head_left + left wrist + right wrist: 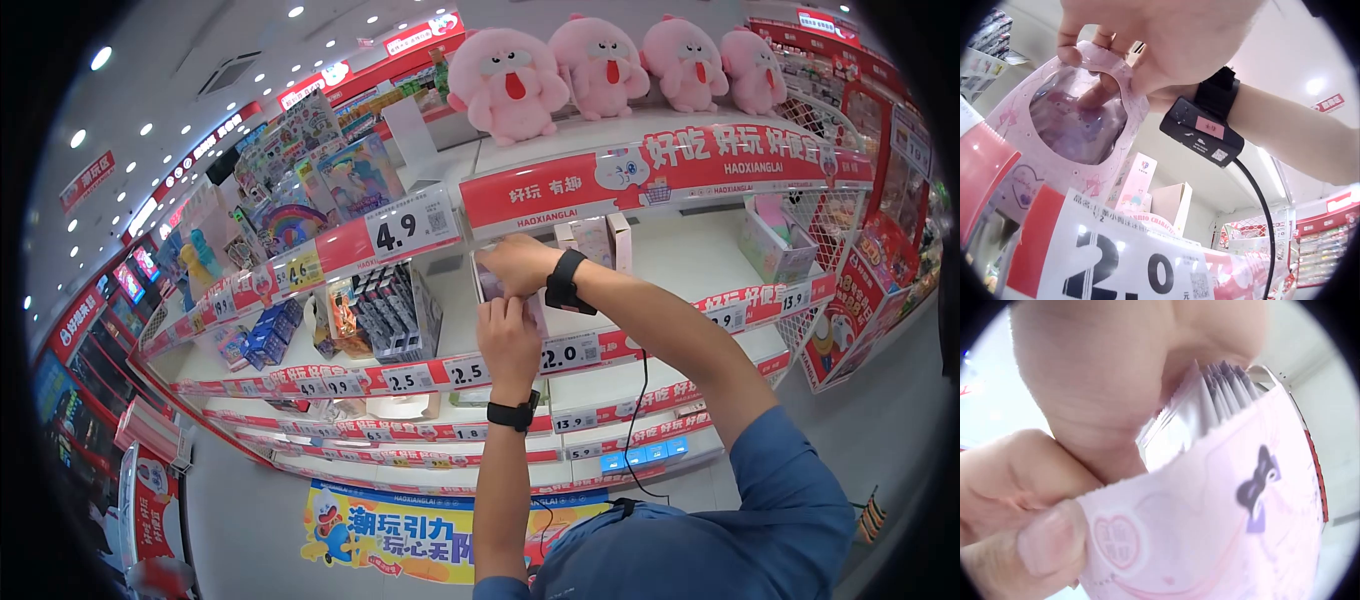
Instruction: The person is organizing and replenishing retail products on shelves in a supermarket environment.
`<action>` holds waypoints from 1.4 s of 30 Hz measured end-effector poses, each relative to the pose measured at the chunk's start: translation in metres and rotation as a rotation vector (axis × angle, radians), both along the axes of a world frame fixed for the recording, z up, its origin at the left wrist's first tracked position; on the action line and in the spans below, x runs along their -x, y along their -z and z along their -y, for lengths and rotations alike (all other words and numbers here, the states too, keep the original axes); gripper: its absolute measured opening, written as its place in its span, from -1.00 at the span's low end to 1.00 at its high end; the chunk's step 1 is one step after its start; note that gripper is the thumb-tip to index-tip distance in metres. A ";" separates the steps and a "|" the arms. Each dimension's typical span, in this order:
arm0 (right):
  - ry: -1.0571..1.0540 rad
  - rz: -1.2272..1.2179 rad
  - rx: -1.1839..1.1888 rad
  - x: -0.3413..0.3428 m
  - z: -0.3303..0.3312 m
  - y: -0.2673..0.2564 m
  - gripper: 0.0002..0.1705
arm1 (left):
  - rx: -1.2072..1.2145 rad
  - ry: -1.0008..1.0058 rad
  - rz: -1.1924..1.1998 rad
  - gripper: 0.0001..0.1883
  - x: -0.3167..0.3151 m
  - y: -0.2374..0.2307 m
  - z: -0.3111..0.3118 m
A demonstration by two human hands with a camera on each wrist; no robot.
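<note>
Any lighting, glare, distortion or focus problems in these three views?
Head: strong fisheye, the red shelf strips bowing and corners black, ceiling lights blown to white; left wrist: small glare spots on the 2.0 price label, reflections on the clear window of the pink box; right wrist: background at left washed out, pink box pale, right hand looking soft up close.

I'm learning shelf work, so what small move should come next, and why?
Probably the right hand should nudge the packets into line while the left hand steadies the pink box: the right reaches inside, the left pinches it, and the packets' tops look uneven.
</note>
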State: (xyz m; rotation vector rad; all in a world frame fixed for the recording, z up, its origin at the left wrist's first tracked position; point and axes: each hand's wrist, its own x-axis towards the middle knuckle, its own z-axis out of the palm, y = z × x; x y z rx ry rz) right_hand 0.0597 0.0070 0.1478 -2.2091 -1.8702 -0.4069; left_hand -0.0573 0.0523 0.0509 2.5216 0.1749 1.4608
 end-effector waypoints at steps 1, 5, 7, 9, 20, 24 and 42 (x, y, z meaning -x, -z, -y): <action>0.021 -0.035 -0.047 0.005 0.005 -0.003 -0.52 | -0.006 0.002 -0.016 -0.84 -0.001 -0.001 -0.002; -0.050 0.048 -0.230 0.015 0.016 -0.016 -0.53 | 0.007 0.006 0.003 -0.84 -0.008 -0.001 -0.010; -0.114 0.159 -0.275 0.026 0.025 -0.017 -0.60 | 0.005 0.028 0.043 -0.83 -0.012 0.002 -0.013; -0.151 0.366 -0.363 0.037 0.036 -0.009 -0.73 | -0.018 -0.015 0.070 -0.81 -0.016 0.003 -0.016; -0.211 0.108 -0.818 0.053 0.150 0.024 -0.42 | -0.075 0.034 -0.012 -0.75 -0.001 -0.005 -0.065; -0.095 -0.205 -0.862 0.050 0.178 0.038 -0.42 | 0.140 0.215 0.136 -0.56 0.019 -0.002 -0.049; -0.343 -0.975 -0.195 0.050 0.220 0.052 -0.37 | 1.385 1.758 -1.196 0.07 0.035 0.026 0.066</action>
